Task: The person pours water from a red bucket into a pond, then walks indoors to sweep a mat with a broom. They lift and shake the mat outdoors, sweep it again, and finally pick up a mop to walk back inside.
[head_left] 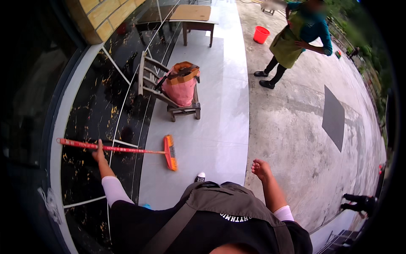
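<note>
My left hand (100, 155) is closed round the red handle of a broom (171, 153), out to the left. The handle lies nearly level across the view. The broom head, orange with orange and dark bristles, is over the pale grey tiles, and I cannot tell whether it touches them. Beyond it a wooden chair (148, 80) carries a pink bag (181, 89) with a brown-orange top. On the other side, my right hand (261, 168) hangs over the concrete with its fingers curled in and nothing visible in them.
A dark glossy wall (95, 114) with pale seams runs along the left. A wooden table (192, 13) stands further ahead. To the right, on the concrete (292, 127), are a person in a yellow-green apron (285, 44), a red bucket (261, 34) and a dark grey mat (333, 118).
</note>
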`<state>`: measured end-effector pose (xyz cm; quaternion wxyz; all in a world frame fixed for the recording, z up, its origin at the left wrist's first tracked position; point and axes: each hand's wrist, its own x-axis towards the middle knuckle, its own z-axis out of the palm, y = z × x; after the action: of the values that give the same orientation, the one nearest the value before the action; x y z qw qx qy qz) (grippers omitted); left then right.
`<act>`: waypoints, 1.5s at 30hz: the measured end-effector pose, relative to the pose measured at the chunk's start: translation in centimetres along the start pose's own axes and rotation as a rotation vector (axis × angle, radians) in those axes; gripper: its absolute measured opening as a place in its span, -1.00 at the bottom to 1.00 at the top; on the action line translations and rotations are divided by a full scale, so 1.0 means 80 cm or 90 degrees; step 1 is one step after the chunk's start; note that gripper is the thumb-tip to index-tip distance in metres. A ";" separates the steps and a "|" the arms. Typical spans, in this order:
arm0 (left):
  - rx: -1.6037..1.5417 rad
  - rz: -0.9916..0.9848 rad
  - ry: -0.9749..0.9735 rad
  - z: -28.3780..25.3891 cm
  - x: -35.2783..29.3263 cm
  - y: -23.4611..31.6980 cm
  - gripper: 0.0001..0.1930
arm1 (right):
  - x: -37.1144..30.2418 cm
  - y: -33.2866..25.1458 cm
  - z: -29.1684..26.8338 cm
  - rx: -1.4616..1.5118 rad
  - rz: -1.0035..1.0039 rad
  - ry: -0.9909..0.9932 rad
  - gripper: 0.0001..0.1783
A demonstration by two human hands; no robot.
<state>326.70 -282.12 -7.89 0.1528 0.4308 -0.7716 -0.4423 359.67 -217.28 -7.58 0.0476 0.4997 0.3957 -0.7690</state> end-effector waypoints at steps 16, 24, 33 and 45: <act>0.345 -0.301 -0.608 0.005 -0.637 -0.236 -0.59 | 0.148 -0.082 -0.295 -0.644 0.030 0.133 -0.77; 0.170 -0.168 -0.519 0.090 -0.606 -0.142 -0.88 | 0.185 -0.200 -0.095 -0.705 0.020 -0.448 -0.85; 0.046 0.099 -1.169 0.325 -0.658 0.214 -0.89 | 0.227 -0.317 -0.059 -0.712 -0.005 -0.522 -0.60; 0.449 0.056 -1.552 0.651 -0.673 0.410 -0.82 | 0.259 -0.560 0.011 -0.890 -0.118 -0.253 -0.42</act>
<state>308.53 -202.55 -2.59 -0.7617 -0.2628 -0.5007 -0.3165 327.75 -180.56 0.99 0.3607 0.1681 0.8189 -0.4136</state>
